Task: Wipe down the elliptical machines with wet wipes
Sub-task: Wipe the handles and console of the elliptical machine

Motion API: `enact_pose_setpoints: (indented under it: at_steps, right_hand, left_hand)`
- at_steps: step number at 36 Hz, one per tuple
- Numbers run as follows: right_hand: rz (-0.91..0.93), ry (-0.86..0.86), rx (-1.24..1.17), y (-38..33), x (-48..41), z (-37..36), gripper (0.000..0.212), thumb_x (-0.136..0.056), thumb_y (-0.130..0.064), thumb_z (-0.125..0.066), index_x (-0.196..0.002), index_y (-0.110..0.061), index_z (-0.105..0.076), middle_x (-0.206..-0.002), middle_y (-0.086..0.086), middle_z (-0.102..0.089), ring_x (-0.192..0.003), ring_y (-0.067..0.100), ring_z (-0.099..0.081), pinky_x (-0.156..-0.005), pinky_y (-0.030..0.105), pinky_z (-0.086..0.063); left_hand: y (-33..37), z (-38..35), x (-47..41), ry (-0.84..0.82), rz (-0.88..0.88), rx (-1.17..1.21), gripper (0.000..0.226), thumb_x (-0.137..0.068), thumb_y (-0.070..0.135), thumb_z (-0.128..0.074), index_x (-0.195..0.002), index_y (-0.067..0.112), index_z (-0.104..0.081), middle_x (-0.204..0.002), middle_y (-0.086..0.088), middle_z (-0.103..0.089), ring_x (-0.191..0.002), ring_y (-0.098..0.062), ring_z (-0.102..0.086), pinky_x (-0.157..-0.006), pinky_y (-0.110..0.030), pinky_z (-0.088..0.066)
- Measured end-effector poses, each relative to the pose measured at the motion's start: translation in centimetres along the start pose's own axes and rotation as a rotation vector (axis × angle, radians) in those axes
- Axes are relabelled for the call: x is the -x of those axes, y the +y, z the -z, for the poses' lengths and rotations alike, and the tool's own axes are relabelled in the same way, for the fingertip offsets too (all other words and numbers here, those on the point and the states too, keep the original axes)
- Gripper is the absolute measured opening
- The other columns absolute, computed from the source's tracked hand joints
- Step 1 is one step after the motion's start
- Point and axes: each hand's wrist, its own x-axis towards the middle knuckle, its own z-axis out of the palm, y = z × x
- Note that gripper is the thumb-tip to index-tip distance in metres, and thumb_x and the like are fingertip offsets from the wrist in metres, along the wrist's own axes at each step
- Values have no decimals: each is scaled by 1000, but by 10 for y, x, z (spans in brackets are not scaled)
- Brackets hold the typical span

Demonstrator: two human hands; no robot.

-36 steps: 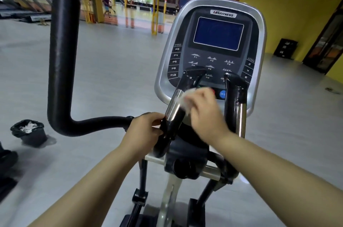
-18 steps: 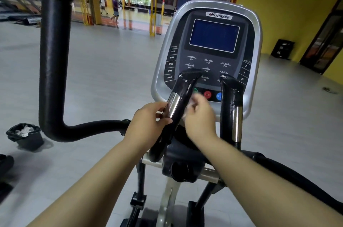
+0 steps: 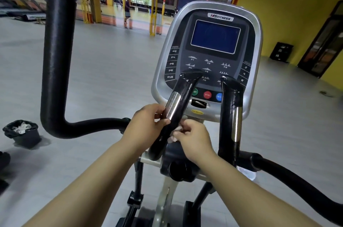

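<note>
Head view: your left hand (image 3: 146, 126) is clamped on the left inner grip (image 3: 172, 113) of the elliptical (image 3: 209, 56), just below the console. Your right hand (image 3: 194, 139) is closed on a wet wipe (image 3: 175, 134), pressed against that grip's right side. Bin (image 3: 21, 132) sits on the floor, well left of the grip.

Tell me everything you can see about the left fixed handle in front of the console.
The left fixed handle is a glossy black bar with a flat cap on top and a shiny metal sensor plate along its left side. It leans up and to the right, its top overlapping the console buttons. The left hand pinches it at the plate's lower end. The right hand presses a white wet wipe against its right side, lower down. Its foot meets the black hub below.
</note>
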Motion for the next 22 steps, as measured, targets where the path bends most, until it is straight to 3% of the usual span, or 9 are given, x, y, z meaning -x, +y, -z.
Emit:
enact_pose_setpoints:
  at_steps: [2, 5, 9, 11, 14, 16, 19, 20, 22]
  right_hand:
    - [31, 73, -15, -6, -2, 10, 21, -83, -1, -64, -81, -21, -63, -74, -12, -63, -70, 0, -60, -62, 9, -46]
    - [192, 203, 2, -25, -11, 26, 26, -83, 3, -59, -84, -21, -69, -84, -8, -68, -83, 12, -67, -78, 29, -54]
    - [420, 340, 233, -61, -35, 41, 20, -89, -2, -54, -93, -12, -70, -87, -15, -48, -85, -1, -50, -78, 7, -39]
    - [530, 332, 358, -72, -48, 43, 18, -91, 0, -52, -96, -6, -68, -91, -10, -49, -95, 7, -46, -87, 15, -39]
    - [651, 264, 702, -75, -65, 39, 23, -89, 3, -51, -104, -3, -67, -105, 6, -57, -108, 25, -41, -94, 28, -29]
    - [694, 169, 858, -78, -67, 32, 24, -80, 8, -54, -99, 0, -67, -102, 11, -61, -103, 31, -50, -94, 37, -34]
    - [834, 51, 1052, -83, -53, 17, 16, -49, 12, -63, -58, -2, -63, -63, 12, -59, -64, 31, -57, -60, 31, -50]
    - [893, 32, 1197, -79, -46, 11, 13, -48, 5, -65, -53, -7, -62, -58, 7, -57, -61, 27, -57, -57, 27, -47]
    - [934, -174, 1398, -64, -28, -3, 6, -64, -8, -64, -67, -10, -69, -68, 6, -62, -73, 26, -60, -69, 32, -51]
  left_hand:
    - [-3, 3, -1, -27, 0, -41, 7, -86, 23, -64, -90, 28, -64, -88, 17, -64, -91, 0, -60, -82, -29, -51]
    - [-7, 10, -2, -74, 16, -98, 5, -86, 26, -62, -89, 29, -63, -88, 16, -64, -86, -3, -61, -80, -33, -52]
    - [-9, 18, -3, -133, 17, -172, 5, -87, 27, -61, -88, 27, -65, -81, 13, -65, -75, -7, -62, -76, -35, -54]
    - [-11, 22, -3, -153, 26, -191, 4, -86, 30, -61, -84, 28, -65, -78, 12, -66, -74, -9, -63, -75, -36, -55]
    - [-14, 28, -3, -155, 35, -252, 5, -85, 33, -62, -83, 29, -64, -81, 10, -66, -78, -9, -62, -76, -35, -54]
    - [-17, 32, -3, -152, 35, -298, 6, -85, 34, -63, -83, 29, -63, -83, 9, -66, -80, -10, -61, -76, -35, -54]
    - [-24, 36, -1, -160, 39, -372, 9, -85, 35, -62, -85, 26, -64, -87, 6, -66, -81, -15, -61, -75, -35, -54]
    - [-26, 38, -1, -164, 44, -404, 10, -86, 35, -61, -87, 26, -65, -88, 5, -65, -81, -16, -61, -73, -33, -54]
    - [-29, 40, 1, -166, 43, -484, 14, -87, 37, -58, -90, 24, -64, -86, 5, -61, -78, -16, -58, -65, -28, -48]
